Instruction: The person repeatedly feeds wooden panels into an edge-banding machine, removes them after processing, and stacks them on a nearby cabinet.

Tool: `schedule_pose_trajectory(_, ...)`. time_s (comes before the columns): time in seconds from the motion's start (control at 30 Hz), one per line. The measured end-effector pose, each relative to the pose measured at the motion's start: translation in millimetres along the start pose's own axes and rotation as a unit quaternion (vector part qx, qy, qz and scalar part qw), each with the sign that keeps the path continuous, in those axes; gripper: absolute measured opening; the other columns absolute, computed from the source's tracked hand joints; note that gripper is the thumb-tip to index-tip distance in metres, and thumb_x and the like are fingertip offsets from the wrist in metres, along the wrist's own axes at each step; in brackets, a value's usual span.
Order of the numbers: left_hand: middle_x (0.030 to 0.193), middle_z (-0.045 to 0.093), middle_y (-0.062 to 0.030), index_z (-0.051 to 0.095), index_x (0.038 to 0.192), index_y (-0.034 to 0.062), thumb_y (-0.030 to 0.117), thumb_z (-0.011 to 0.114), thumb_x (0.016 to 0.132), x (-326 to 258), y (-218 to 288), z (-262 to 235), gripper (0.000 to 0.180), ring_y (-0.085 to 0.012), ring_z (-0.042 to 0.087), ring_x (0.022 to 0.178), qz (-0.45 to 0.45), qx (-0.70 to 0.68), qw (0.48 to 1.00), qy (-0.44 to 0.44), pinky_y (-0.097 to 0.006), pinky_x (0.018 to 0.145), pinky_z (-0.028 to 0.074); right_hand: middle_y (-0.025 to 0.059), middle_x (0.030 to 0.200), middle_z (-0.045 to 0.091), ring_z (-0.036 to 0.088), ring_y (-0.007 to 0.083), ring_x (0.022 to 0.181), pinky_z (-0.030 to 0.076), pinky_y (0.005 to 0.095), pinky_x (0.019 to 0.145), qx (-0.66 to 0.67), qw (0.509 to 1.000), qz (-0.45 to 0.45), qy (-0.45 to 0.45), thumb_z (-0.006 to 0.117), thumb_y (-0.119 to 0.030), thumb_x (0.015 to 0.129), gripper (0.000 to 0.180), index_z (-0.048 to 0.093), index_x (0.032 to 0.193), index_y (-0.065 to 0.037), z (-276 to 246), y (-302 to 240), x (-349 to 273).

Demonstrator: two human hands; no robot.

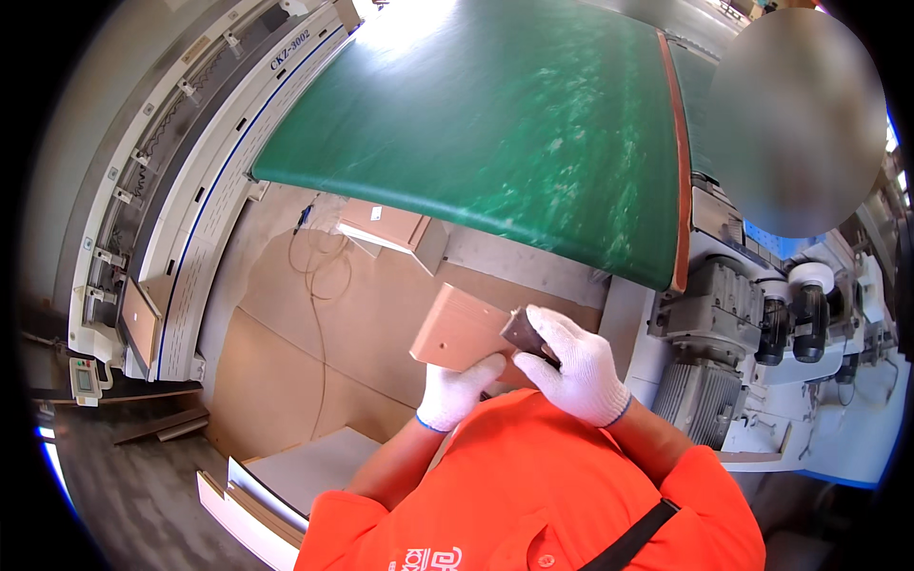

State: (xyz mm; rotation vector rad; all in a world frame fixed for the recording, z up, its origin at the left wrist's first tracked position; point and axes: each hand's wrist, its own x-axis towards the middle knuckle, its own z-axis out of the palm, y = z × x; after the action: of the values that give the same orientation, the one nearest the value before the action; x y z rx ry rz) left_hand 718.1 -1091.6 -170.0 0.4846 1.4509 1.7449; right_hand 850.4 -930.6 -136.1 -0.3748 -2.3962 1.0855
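A small reddish-brown wooden board (459, 328) with a few small holes is held up, tilted, in front of my chest. My left hand (449, 398), in a white knit glove, grips its lower edge, with the thumb on the near side. In my gloved right hand (579, 369) is a dark brown flat pad (524, 333), perhaps a sanding pad, pinched between thumb and fingers. The pad meets or overlaps the right end of the board; contact there is hard to make out. The right fingertips are partly hidden behind the pad.
A wide green conveyor belt (476, 114) stretches ahead. Motors (709, 390) and machine parts stand at the right, a long white machine (214, 162) at the left. Brown sheets (276, 352) with a loose hose cover the floor. Panels (386, 226) lie under the belt; more boards (314, 466) are lower left.
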Motion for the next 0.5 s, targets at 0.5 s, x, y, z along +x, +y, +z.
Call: schedule_pose_trajectory(0.5, 0.126, 0.067, -0.0112, 0.057, 0.134, 0.0029, 0.000, 0.077, 0.085, 6, -7, 9, 0.053, -0.0224, 0.066, 0.115, 0.147, 0.168, 0.973, -0.053, -0.037, 0.097, 0.055, 0.0221, 0.123, 0.069, 0.070, 0.0389, 0.107, 0.060, 0.0394, 0.087, -0.026, 0.996, -0.065, -0.048, 0.080, -0.016, 0.084, 0.050, 0.064, 0.128, 0.002, -4, -41, 46)
